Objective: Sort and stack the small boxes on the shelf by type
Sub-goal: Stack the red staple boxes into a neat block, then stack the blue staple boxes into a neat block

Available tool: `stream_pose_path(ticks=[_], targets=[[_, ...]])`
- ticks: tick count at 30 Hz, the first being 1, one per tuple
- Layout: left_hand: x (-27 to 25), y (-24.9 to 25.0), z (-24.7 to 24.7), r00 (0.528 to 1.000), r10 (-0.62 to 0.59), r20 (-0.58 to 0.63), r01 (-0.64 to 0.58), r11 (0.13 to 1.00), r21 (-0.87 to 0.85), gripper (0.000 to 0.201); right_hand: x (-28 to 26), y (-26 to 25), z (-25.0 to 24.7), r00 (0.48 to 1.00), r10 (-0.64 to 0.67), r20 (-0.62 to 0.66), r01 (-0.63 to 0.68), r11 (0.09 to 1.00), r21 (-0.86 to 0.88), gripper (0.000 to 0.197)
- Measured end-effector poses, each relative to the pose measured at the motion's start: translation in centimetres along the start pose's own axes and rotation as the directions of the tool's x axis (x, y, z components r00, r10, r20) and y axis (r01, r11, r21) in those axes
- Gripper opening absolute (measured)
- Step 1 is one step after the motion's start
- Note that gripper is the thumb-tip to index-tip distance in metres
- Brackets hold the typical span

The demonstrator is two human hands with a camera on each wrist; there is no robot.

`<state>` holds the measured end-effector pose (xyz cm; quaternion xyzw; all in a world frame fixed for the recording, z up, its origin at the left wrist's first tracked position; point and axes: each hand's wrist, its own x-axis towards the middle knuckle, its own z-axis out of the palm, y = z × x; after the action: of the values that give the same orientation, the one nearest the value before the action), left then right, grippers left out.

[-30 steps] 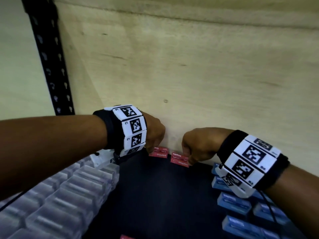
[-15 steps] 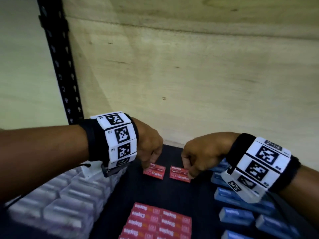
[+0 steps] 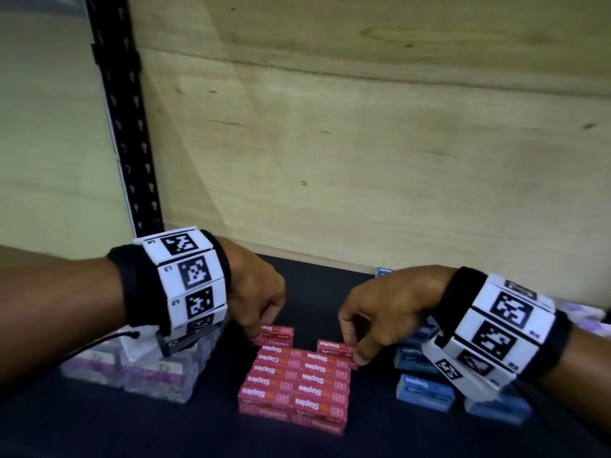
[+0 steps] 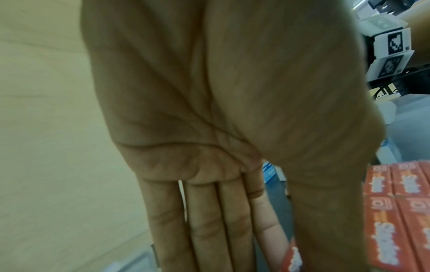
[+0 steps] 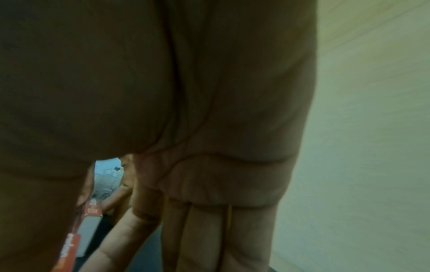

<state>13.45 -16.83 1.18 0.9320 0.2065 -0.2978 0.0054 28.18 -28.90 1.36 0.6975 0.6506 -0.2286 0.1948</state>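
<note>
Two hands are down on the dark shelf, each with a red box. Far left, a cluster of clear plastic boxes with purplish labels sits under the left wrist. Moving in, the left hand pinches a red Staples box between thumb and fingertips, just behind the left column of the red stack. Centre stage, the red stack stands in two neat columns, labels up, several rows deep and at least two layers high. Next, the right hand pinches a second red Staples box at its right end, resting at the back of the right column. Far right, blue boxes lie grouped near the right wrist. Behind everything runs a plywood back panel.
</note>
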Motion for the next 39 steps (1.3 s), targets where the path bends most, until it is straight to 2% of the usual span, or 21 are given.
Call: stream_pose_path(ticks=[13, 27, 32, 39], targets=[[-0.9, 0.1, 0.1, 0.989, 0.071, 0.131, -0.061, 0.995, -0.079, 0.040, -0.3, -0.2, 0.0, 0.997, -0.044, 0.059, 0.045, 0.999, -0.007, 0.035], [-0.2, 0.4, 0.1, 0.989, 0.084, 0.124, -0.080, 0.996, -0.040, 0.035, 0.9, -0.4, -0.1, 0.994, -0.105, 0.040, 0.106, 0.994, -0.040, 0.030], [0.0, 0.6, 0.0, 0.989, 0.069, 0.132, -0.065, 0.997, -0.030, 0.036, 0.9, -0.5, -0.1, 0.995, -0.084, 0.058, 0.087, 0.994, -0.064, 0.035], [0.2, 1.5, -0.8, 0.987, -0.023, 0.158, 0.023, 1.000, 0.006, 0.059, 1.5, -1.3, -0.4, 0.997, -0.006, 0.077, 0.011, 0.998, -0.069, 0.045]])
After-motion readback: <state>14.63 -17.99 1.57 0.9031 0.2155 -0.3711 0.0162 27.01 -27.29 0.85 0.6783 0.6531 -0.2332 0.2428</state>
